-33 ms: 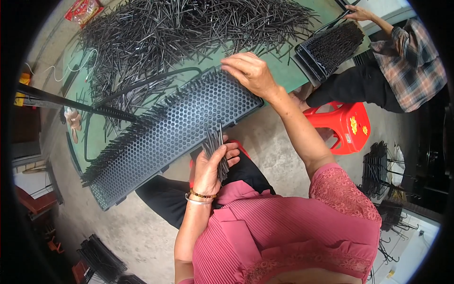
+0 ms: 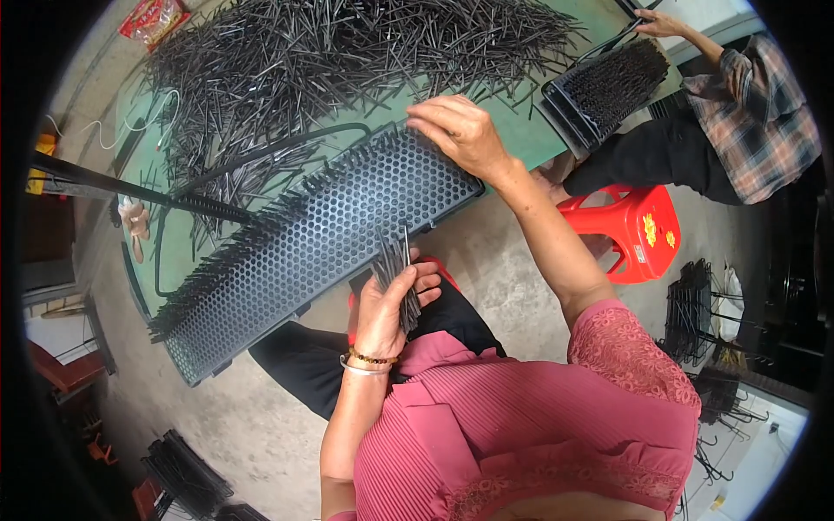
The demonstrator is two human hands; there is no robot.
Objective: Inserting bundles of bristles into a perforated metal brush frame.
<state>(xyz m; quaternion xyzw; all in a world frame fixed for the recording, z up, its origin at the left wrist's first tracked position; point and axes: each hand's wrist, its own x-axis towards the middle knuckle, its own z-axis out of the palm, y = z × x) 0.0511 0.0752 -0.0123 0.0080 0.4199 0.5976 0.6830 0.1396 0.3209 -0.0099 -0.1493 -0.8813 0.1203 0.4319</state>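
A long black perforated panel point(image 2: 321, 243) lies slanted across my lap and the table edge, full of round holes. Short black strips point(image 2: 204, 278) stand upright in rows along its far side. My left hand point(image 2: 382, 304) is closed round a bundle of thin black strips point(image 2: 398, 273), held upright just over the panel's near edge. At the panel's far right corner, my right hand point(image 2: 460, 130) has thumb and fingertips pressed together beside the end of the strip row. Whatever is between those fingertips is too small to make out.
A large heap of loose black strips point(image 2: 330, 52) covers the green table point(image 2: 543, 139). A black bent rod point(image 2: 278, 143) arches behind the panel. At the right, a person in a plaid shirt point(image 2: 751, 122) is by another strip-filled panel point(image 2: 617, 82). A red stool point(image 2: 634, 230) stands nearby.
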